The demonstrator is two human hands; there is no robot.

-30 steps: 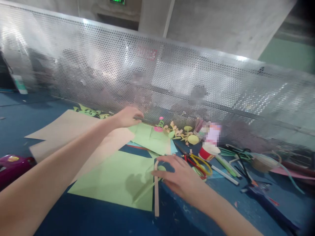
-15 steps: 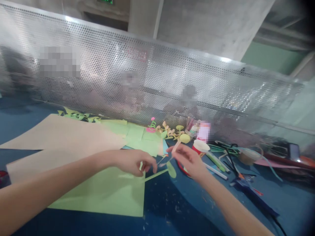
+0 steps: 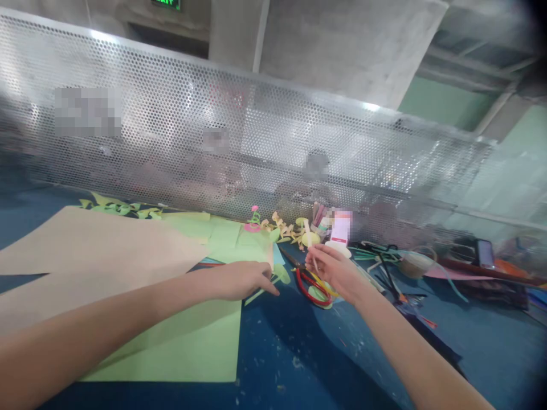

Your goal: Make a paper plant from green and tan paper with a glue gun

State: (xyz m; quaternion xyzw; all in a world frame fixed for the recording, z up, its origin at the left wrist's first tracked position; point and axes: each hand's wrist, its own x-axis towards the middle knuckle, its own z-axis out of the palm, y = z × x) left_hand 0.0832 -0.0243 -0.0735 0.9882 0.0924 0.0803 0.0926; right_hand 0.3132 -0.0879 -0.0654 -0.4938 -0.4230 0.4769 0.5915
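My right hand (image 3: 342, 273) pinches a pale, narrow strip (image 3: 308, 232) between thumb and fingers, and the strip points upward. Whether it is paper or wood I cannot tell. Scissors with red handles (image 3: 302, 289) lie beside and partly under this hand, with a yellow handle (image 3: 321, 282) next to them. To the left, my left hand (image 3: 243, 280) reaches over the green sheet (image 3: 188, 347), index finger extended and nothing visible in its grasp. Near its fingertips is a green paper leaf (image 3: 281, 274) and a thin green strip (image 3: 253, 296).
Beige paper sheets (image 3: 98, 245) cover the left. Behind stand a pink-and-green paper flower (image 3: 253, 219) and curled yellow paper pieces (image 3: 287, 229). Wires (image 3: 376, 250), a phone (image 3: 484, 253) and a dark blue tool (image 3: 431, 336) lie right. A perforated metal screen (image 3: 265, 136) bounds the table.
My left hand's fingers have straightened away from the green leaf piece, which now lies beyond them. My right hand still grips the pale strip, now more upright. The view has shifted slightly.
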